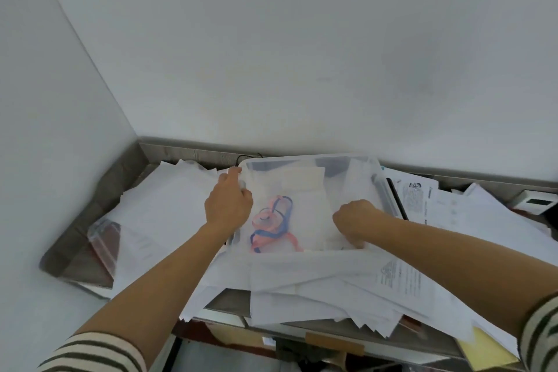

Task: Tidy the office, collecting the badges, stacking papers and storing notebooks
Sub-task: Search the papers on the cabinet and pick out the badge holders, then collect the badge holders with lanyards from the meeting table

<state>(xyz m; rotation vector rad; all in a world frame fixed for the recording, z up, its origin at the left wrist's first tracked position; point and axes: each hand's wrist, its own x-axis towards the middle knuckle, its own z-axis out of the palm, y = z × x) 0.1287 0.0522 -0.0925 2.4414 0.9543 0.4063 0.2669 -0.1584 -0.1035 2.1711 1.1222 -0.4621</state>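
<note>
Single view, worn on the head, and it looked forward and steeply down over the desk [72, 254], close in, at arm's reach. The left hand [228, 205] and right hand [356, 220] sat mid-frame, on either side of the clear bin [302, 158]. It faced the white wall [302, 54], which filled the upper half, and the wide lens bent the desk's edges.

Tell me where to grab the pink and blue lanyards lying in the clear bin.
Pinch the tangled straps of the lanyards near their middle, coming straight down from above: they seem to lie flat and loose low inside the bin, whose walls block the sides.
</note>
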